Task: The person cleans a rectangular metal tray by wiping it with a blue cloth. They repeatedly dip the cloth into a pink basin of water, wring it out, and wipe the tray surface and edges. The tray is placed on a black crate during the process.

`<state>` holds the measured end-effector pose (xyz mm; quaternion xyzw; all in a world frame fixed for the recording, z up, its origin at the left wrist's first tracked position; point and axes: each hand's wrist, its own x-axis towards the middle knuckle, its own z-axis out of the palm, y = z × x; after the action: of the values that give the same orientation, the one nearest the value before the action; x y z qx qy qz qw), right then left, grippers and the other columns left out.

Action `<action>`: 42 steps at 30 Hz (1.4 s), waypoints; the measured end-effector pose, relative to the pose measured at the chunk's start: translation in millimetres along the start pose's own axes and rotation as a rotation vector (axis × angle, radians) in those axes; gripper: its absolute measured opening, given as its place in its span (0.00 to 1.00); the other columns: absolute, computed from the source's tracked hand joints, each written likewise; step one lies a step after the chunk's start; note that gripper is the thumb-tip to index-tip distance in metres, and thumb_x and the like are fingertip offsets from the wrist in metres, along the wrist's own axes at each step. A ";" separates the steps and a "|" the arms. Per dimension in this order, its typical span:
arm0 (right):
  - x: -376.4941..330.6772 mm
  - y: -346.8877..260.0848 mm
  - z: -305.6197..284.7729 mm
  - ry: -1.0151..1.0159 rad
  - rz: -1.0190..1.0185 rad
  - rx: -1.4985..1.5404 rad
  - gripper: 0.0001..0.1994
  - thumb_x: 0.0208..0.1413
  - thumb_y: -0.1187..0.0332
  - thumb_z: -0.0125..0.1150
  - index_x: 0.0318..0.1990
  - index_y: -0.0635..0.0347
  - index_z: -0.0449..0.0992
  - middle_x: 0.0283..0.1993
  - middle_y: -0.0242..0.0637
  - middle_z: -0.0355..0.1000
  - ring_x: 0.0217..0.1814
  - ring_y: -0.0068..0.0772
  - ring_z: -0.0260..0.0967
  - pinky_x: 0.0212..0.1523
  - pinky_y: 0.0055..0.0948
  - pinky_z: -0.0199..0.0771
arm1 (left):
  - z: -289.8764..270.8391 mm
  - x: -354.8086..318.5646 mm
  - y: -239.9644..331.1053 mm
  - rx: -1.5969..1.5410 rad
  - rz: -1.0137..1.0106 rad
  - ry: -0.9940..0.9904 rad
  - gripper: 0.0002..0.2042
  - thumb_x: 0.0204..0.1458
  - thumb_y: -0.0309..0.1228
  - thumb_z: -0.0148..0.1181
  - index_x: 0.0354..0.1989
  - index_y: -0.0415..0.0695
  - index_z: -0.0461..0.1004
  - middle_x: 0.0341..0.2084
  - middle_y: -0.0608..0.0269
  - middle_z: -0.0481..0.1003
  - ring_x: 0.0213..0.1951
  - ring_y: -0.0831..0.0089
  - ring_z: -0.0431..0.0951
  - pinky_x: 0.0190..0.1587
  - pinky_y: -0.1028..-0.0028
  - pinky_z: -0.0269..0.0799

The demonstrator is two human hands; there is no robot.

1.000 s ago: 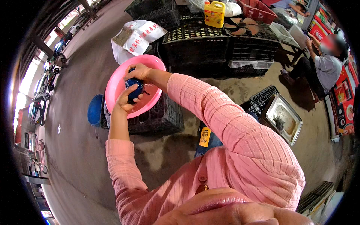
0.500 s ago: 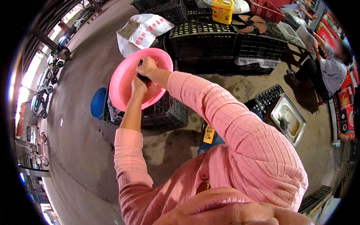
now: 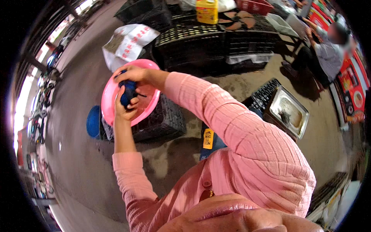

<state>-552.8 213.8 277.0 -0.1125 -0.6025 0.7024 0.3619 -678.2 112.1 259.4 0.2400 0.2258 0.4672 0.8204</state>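
Both my hands are over a pink plastic basin point(image 3: 107, 101) holding cloudy, pinkish water. Between them is a soft-looking, wet dark blue-black lump point(image 3: 128, 93), with a thin dark strip sticking out on its right; its kind is not clear. My left hand point(image 3: 125, 110) grips the lump from the near side, thumb and fingertips curled round it. From the far side, my right hand point(image 3: 135, 74) closes over its top, fingers bent down. The basin rests on a black plastic crate point(image 3: 166, 120).
A blue tub point(image 3: 93, 121) stands left of the crate. Beyond the basin are a white printed sack point(image 3: 133, 40) and stacked black crates point(image 3: 189, 46) bearing a yellow jug point(image 3: 207, 11) and fan blades point(image 3: 237, 20). To the right lies a metal tray point(image 3: 290, 112); another person point(image 3: 326, 58) sits farther off.
The dark lump has come up out of the basin and now shows between my hands. My left hand has turned its fingers round it. The whole view has shifted slightly.
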 end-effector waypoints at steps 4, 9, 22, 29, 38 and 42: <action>3.8 1.3 16.5 0.053 -0.052 -0.266 0.12 0.38 0.70 0.63 0.35 0.55 0.79 0.33 0.33 0.74 0.35 0.26 0.69 0.39 0.23 0.69 | -2.3 -8.0 2.3 0.251 0.044 0.244 0.18 0.49 0.34 0.61 0.45 0.40 0.65 0.32 0.61 0.71 0.21 0.76 0.68 0.16 0.85 0.61; 13.4 27.2 14.5 0.215 -0.135 -0.594 0.11 0.38 0.73 0.58 0.34 0.56 0.78 0.28 0.40 0.75 0.32 0.32 0.72 0.36 0.28 0.72 | -16.1 9.5 -2.5 0.885 0.203 0.515 0.11 0.46 0.28 0.62 0.38 0.42 0.72 0.26 0.68 0.73 0.22 0.80 0.69 0.19 0.82 0.62; 15.3 17.1 1.4 0.139 0.328 -0.122 0.27 0.41 0.43 0.63 0.39 0.58 0.74 0.38 0.39 0.73 0.39 0.35 0.69 0.38 0.35 0.70 | -9.5 1.2 -1.7 0.369 0.182 0.435 0.14 0.49 0.34 0.56 0.43 0.45 0.67 0.24 0.64 0.67 0.16 0.77 0.64 0.10 0.88 0.52; 15.4 15.9 -14.8 -0.021 0.310 0.444 0.37 0.45 0.32 0.51 0.54 0.53 0.66 0.47 0.40 0.69 0.44 0.41 0.67 0.43 0.38 0.69 | 21.1 7.8 -20.0 -0.397 -0.056 -0.312 0.25 0.51 0.40 0.54 0.50 0.32 0.60 0.28 0.60 0.65 0.17 0.80 0.64 0.14 0.85 0.62; 0.4 -8.6 -10.7 -0.237 0.023 0.036 0.19 0.52 0.58 0.60 0.48 0.58 0.73 0.38 0.35 0.72 0.38 0.24 0.67 0.41 0.25 0.70 | 19.7 10.2 -38.5 -0.409 0.062 -0.239 0.29 0.45 0.35 0.62 0.52 0.36 0.56 0.32 0.59 0.64 0.20 0.78 0.63 0.12 0.85 0.57; 7.6 -8.6 2.2 -0.099 0.002 -0.236 0.11 0.48 0.65 0.60 0.38 0.59 0.79 0.35 0.31 0.74 0.35 0.22 0.67 0.40 0.22 0.68 | 8.8 2.8 -24.8 -0.019 0.070 -0.032 0.21 0.50 0.39 0.59 0.46 0.39 0.61 0.33 0.60 0.66 0.23 0.77 0.65 0.13 0.88 0.55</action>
<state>-556.3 217.1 287.6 -0.1201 -0.6981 0.6315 0.3154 -655.4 101.8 250.9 0.2472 0.1996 0.4939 0.8094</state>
